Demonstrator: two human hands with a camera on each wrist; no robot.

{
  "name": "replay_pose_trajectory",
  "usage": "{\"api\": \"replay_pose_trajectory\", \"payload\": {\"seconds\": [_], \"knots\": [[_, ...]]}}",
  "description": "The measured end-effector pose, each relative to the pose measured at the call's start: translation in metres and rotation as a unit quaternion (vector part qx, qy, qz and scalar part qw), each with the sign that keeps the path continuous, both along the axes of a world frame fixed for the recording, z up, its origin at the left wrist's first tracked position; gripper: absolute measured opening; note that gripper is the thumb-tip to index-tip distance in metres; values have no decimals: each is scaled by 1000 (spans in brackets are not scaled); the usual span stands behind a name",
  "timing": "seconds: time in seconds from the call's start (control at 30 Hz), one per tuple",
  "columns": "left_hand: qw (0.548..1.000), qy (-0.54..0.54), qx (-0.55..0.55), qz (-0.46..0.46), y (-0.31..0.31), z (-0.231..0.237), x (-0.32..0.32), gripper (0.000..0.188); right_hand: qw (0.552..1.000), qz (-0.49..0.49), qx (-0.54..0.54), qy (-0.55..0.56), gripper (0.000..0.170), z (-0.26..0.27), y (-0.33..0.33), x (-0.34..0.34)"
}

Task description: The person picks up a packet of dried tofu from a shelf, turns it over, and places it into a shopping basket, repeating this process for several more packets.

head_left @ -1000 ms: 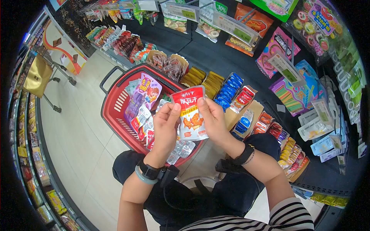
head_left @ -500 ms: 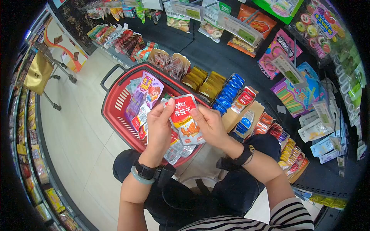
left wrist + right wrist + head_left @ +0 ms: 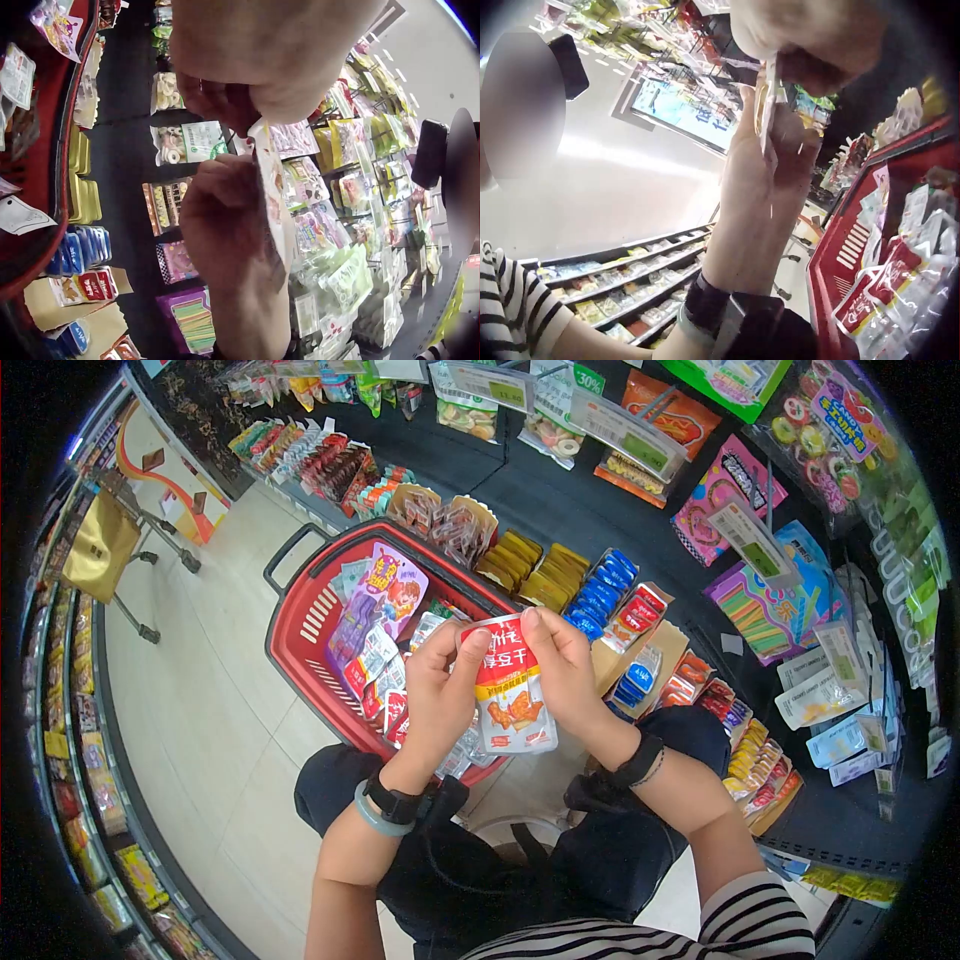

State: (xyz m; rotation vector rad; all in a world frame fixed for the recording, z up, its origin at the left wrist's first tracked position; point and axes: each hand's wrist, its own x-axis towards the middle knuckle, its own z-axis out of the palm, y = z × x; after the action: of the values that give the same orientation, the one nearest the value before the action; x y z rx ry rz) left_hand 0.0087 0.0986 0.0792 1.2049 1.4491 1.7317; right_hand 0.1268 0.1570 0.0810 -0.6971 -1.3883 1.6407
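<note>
Both hands hold a red and white dried tofu packet [image 3: 516,705] over the near right side of a red shopping basket [image 3: 300,622]. The left hand [image 3: 443,685] pinches its upper left edge with the thumb in front. On the upper right edge, the right hand [image 3: 567,672] pinches it the same way. The packet hangs almost upright, its printed front towards me. Seen edge-on in the left wrist view, the packet [image 3: 274,199] stands between the two hands. Inside the basket lie a purple snack bag [image 3: 378,600] and several silver and red packets [image 3: 372,665].
Along the shelf to the right stand boxes of gold packets [image 3: 550,575], blue packets [image 3: 605,592] and red packets [image 3: 638,612]. Candy bags [image 3: 728,500] hang above on hooks with price tags. A trolley with a gold bag [image 3: 103,547] stands at the left, beside another stocked shelf [image 3: 90,740].
The packet tilted over half a second ago and is nearly upright again now, a little lower and further right than a second ago. Both hands moved with it and kept their hold.
</note>
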Motion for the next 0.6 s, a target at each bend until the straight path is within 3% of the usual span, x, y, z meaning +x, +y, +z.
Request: {"api": "replay_pose_trajectory", "payload": {"seconds": [0.03,0.07,0.13,0.23,0.37,0.53,0.6], "knots": [[1000,-7,21,7,0,3,2,22,995,28,-77,54,29,6,-1,-1],[1000,-7,22,8,-1,6,3,22,995,30,-77,54,29,6,0,-1],[997,-66,-21,20,-4,10,5,24,996,52,-53,51,30,7,2,-1],[993,-37,-101,45,-5,-2,-7,30,999,26,-22,11,31,-2,1,-4],[995,-20,-66,65,-4,-2,-2,35,997,-14,58,-55,31,-6,0,-4],[994,-88,-33,58,-6,3,1,40,991,19,-121,58,32,5,-5,-12],[989,-112,-84,39,-7,-2,-8,41,997,13,-72,33,33,1,-2,-10]]}}
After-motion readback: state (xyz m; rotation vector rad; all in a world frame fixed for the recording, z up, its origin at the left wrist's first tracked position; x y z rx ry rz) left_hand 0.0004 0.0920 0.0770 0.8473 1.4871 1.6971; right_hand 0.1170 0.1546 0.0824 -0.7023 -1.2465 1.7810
